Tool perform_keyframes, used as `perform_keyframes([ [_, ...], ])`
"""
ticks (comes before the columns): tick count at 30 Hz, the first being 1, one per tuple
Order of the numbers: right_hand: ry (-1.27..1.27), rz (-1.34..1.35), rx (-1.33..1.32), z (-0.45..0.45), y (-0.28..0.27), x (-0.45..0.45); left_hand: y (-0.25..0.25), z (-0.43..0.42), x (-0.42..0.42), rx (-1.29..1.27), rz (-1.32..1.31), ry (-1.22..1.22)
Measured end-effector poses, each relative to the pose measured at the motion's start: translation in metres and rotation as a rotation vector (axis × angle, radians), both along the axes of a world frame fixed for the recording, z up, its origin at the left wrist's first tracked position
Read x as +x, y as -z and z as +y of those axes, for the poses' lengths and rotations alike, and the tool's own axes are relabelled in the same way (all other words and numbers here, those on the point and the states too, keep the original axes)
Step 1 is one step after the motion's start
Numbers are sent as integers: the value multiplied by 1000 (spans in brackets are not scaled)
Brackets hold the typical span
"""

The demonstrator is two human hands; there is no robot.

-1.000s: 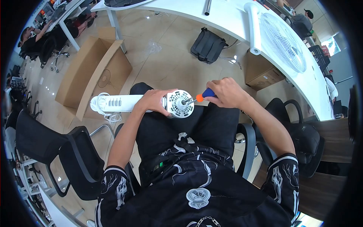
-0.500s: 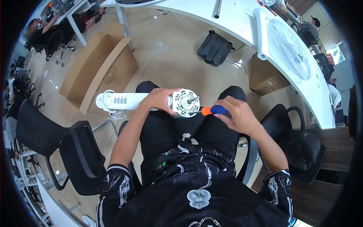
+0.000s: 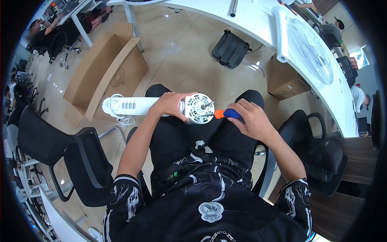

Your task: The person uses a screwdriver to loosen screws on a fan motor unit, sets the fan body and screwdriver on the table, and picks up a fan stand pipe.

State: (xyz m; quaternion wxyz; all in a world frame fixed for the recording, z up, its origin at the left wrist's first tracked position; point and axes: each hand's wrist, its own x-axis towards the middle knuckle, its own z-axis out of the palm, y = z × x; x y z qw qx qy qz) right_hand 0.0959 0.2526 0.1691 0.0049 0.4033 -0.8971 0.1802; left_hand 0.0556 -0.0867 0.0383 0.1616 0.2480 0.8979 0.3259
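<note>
A white fan body with a row of buttons (image 3: pixel 139 106) lies across above my lap, its cord (image 3: pixel 125 120) bundled at the left end. My left hand (image 3: pixel 172 105) wraps around it just behind the round slotted motor head (image 3: pixel 196 111), from which a metal shaft sticks out. In my right hand (image 3: pixel 254 119) is a screwdriver (image 3: pixel 226 114) with an orange and blue handle. Its thin blade reaches the lower right part of the motor head; whether the tip sits in a screw is too small to tell.
An open cardboard box (image 3: pixel 121 80) stands on the floor at left. On the white desk (image 3: pixel 250 18) lie a wire fan guard (image 3: pixel 312 52), a white tube (image 3: pixel 281 36) and a metal pole (image 3: pixel 234 8). A backpack (image 3: pixel 230 49) rests on the floor; black chairs flank me.
The screwdriver and my right hand have shifted slightly up, with the blade now higher on the motor head. My left hand keeps its hold on the fan body.
</note>
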Motion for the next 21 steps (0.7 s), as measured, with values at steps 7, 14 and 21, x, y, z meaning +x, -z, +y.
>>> perform_keyframes([
  [7,-15,-4,38,-4,-2,2,-3,1,1,6,-31,-3],
  [14,-16,-17,46,-3,-3,0,1,0,0,16,-6,2],
  [21,-33,-27,42,-5,-5,-2,0,0,0,22,-16,5],
])
